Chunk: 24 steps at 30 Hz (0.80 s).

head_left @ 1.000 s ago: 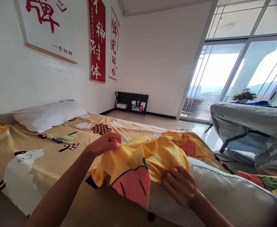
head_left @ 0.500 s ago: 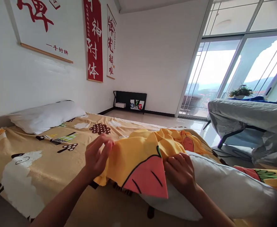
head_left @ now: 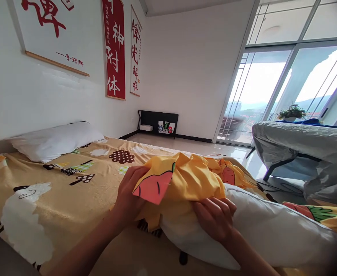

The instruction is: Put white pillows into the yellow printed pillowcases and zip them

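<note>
A yellow pillowcase point(head_left: 197, 176) printed with pink carrots lies bunched over one end of a white pillow point(head_left: 260, 226). My left hand point(head_left: 130, 195) is at the cloth's left side, fingers curled into it, with a folded carrot-print flap covering part of the hand. My right hand point(head_left: 216, 216) grips the lower right edge of the pillowcase, knuckles up, just above the pillow. The pillow's far right end runs out toward the frame's dark edge.
A tan bedsheet point(head_left: 96, 199) with sheep prints covers the bed. Another white pillow point(head_left: 56, 140) lies by the wall. At right, more carrot-print cloth point(head_left: 323, 214) and a plastic-covered piece of furniture point(head_left: 300, 134) appear. A low black shelf point(head_left: 157, 120) stands behind.
My left hand has moved right and slipped partly under the cloth. The carrot flap has folded over leftward and upward. My right hand has shifted slightly down and left, still gripping.
</note>
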Each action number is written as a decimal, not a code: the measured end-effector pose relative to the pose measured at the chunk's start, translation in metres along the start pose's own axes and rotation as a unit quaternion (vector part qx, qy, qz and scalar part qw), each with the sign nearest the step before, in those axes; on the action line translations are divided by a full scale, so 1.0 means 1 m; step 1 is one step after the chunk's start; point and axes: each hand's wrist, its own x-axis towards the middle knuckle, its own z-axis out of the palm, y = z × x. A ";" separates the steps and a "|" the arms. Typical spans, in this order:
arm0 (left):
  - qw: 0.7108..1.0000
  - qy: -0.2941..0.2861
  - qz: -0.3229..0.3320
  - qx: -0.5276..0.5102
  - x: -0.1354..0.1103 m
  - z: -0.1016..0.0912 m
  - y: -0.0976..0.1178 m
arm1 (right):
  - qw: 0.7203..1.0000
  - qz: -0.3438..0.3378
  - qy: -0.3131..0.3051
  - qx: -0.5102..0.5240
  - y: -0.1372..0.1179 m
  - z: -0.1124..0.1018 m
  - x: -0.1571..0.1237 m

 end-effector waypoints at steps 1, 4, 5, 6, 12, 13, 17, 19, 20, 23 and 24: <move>1.000 -0.002 -0.013 -0.012 0.002 0.000 0.002 | 1.000 -0.005 -0.004 0.010 -0.003 -0.001 -0.001; 0.998 -0.030 -0.008 -0.047 0.007 -0.003 0.011 | 0.999 -0.009 -0.034 0.041 -0.015 -0.004 0.008; 0.997 -0.044 -0.002 -0.056 0.008 -0.004 0.015 | 0.998 -0.012 -0.044 0.047 -0.019 -0.004 0.013; 0.996 -0.059 0.001 -0.063 0.009 -0.005 0.018 | 0.997 -0.013 -0.051 0.050 -0.022 -0.003 0.018; 0.992 -0.104 -0.042 -0.064 0.014 -0.010 0.019 | 0.995 0.027 -0.059 0.071 -0.038 0.007 0.035; 0.992 -0.097 -0.051 -0.066 0.013 -0.009 0.017 | 0.994 0.039 -0.066 0.079 -0.042 0.007 0.035; 0.993 -0.064 -0.059 -0.078 0.011 -0.003 0.009 | 0.982 0.081 -0.121 0.117 -0.059 0.000 0.043; 0.993 -0.052 -0.055 -0.087 0.010 -0.001 0.008 | 0.968 0.064 -0.165 0.176 -0.060 -0.007 0.054; 0.993 -0.046 -0.055 -0.091 0.010 -0.001 0.009 | 0.958 0.055 -0.180 0.217 -0.057 -0.010 0.060; 0.993 -0.038 -0.061 -0.095 0.010 -0.005 0.012 | 0.945 0.085 -0.148 0.279 -0.031 -0.015 0.083; 0.993 -0.039 -0.059 -0.096 0.010 -0.007 0.013 | 0.950 0.114 -0.129 0.261 -0.019 -0.014 0.090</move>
